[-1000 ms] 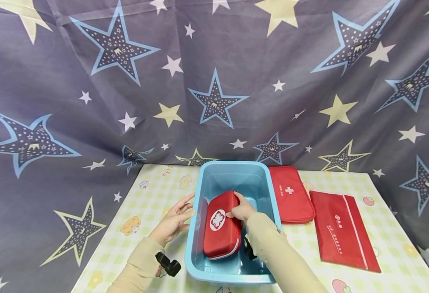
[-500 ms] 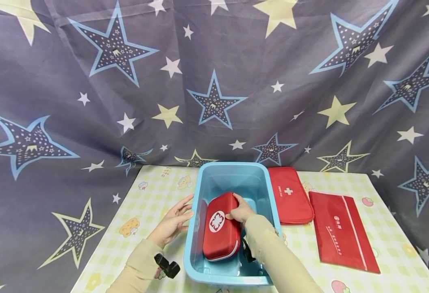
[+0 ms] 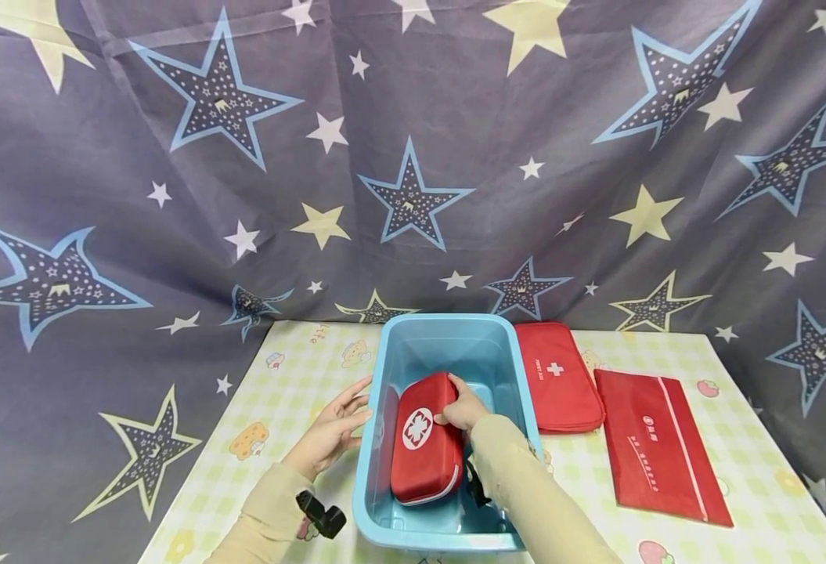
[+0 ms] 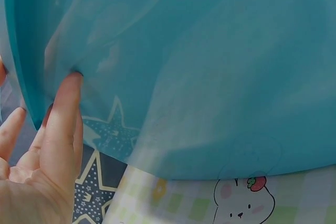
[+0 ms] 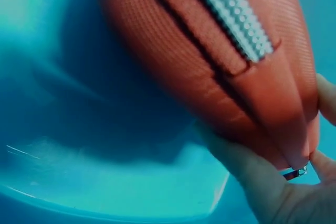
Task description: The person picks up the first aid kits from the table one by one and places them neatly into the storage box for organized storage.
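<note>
Nothing much has changed over the last second: the head view shifts slightly, while the red zippered hard-shell case [image 3: 413, 464] keeps its place within the blue plastic basin [image 3: 455, 345] at lower centre of the frame. I take that as a pause, with the case not yet released. Its long side slants a little, upper end toward the right; whether its underside rests on the basin floor cannot be told.

The right hand [image 3: 465, 409] grips the upper right edge of the case, fingers curled round it and thumb on the top; the right wrist view shows a metal zip pull [image 5: 295, 172] just beside the fingers. The left hand [image 3: 333, 432] holds nothing, fingers spread and nearly straight, touching the outer left side of the basin.

As for writing, the case carries a white oval emblem [image 3: 417, 428] with a cross-like figure. Right of the basin, a red pouch [image 3: 564, 392] reads "FIRST AID" beside a white cross. Farther right, a flat red pouch [image 3: 655, 470] bears a round logo and characters too small to read. "Life" is printed sideways on the checked cloth [image 3: 296, 399] of the counter, left of centre.
</note>
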Demonstrator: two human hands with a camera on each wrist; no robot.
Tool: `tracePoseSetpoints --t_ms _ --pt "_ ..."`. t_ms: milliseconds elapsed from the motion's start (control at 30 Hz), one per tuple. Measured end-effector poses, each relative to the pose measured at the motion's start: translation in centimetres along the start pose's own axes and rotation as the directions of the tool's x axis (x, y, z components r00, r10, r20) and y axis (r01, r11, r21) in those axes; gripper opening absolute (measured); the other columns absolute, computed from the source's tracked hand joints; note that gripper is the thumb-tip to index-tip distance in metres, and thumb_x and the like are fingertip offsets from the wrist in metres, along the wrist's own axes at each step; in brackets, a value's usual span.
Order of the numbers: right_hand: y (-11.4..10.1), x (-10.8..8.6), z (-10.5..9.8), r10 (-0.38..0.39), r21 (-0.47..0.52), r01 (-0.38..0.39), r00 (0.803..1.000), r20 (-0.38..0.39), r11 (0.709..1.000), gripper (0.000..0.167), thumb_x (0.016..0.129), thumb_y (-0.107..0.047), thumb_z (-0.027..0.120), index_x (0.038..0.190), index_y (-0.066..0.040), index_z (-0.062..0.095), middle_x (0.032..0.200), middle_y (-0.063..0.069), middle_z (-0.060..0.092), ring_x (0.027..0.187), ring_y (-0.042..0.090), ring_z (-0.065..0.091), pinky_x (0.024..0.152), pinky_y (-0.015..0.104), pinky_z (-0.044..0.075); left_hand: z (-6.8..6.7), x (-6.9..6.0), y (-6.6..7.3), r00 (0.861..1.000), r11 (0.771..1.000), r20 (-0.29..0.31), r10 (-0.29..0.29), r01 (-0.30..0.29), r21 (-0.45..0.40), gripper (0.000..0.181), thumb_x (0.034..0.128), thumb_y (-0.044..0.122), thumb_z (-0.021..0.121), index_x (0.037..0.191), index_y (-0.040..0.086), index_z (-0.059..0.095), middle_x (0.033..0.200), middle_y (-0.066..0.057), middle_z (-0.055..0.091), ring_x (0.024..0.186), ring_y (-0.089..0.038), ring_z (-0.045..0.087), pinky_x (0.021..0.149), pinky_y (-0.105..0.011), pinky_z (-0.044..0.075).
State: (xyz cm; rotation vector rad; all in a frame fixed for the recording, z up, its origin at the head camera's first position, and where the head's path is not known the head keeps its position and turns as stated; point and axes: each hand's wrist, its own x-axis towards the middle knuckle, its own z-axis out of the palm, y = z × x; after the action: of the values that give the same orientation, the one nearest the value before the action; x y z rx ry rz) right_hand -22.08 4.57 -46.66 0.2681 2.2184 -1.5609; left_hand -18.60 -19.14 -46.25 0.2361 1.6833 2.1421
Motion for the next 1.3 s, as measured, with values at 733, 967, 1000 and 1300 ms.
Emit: tracePoseSetpoints --t_ms 733,967,1000,1300 --pt "-1.0 -0.8 -0.7 0.032 -0.015 -0.031 0.999 0.033 0.999 0.081 0.082 0.004 0.064 0.150 -0.016 0.025 0.135 0.028 0.038 0.113 0.047 0.049 0.077 0.056 0.055 0.1 0.1 0.0 1.000 1.000 0.006 0.002 -0.001 -0.020 0.064 0.0968 0.004 0.048 0.152 0.009 0.014 0.126 -0.001 0.049 0.105 -0.015 0.060 0.079 -0.035 0.057" --pt "-1.5 -1.4 -0.8 0.036 0.022 -0.037 0.998 0.045 0.999 0.080 0.082 0.006 0.062 0.150 -0.015 0.026 0.136 0.028 0.037 0.115 0.046 0.047 0.080 0.058 0.053 0.1 0.0 0.0 1.000 1.000 0.000 0.003 -0.003 -0.012 0.065 0.0963 0.005 0.049 0.152 0.009 0.016 0.126 -0.002 0.049 0.104 -0.015 0.060 0.078 -0.036 0.057" --pt "-1.6 -1.5 -0.9 0.035 0.026 -0.036 0.998 0.049 0.999 0.079 0.082 0.006 0.061 0.150 -0.015 0.026 0.136 0.028 0.037 0.115 0.046 0.047 0.081 0.058 0.053 0.1 0.0 0.0 1.000 1.000 -0.002 0.002 -0.002 -0.011 0.065 0.0963 0.005 0.049 0.152 0.009 0.016 0.126 -0.002 0.049 0.104 -0.014 0.060 0.078 -0.036 0.057" --pt "-2.0 -2.0 -1.3 0.022 0.050 -0.025 0.997 0.070 0.998 0.073 0.085 0.004 0.059 0.149 -0.015 0.029 0.137 0.029 0.037 0.111 0.045 0.052 0.079 0.057 0.054 0.0 -0.2 0.0 1.000 1.000 -0.014 -0.003 0.003 -0.016 0.064 0.0966 0.005 0.048 0.152 0.009 0.015 0.123 0.002 0.049 0.104 -0.013 0.059 0.076 -0.034 0.057"
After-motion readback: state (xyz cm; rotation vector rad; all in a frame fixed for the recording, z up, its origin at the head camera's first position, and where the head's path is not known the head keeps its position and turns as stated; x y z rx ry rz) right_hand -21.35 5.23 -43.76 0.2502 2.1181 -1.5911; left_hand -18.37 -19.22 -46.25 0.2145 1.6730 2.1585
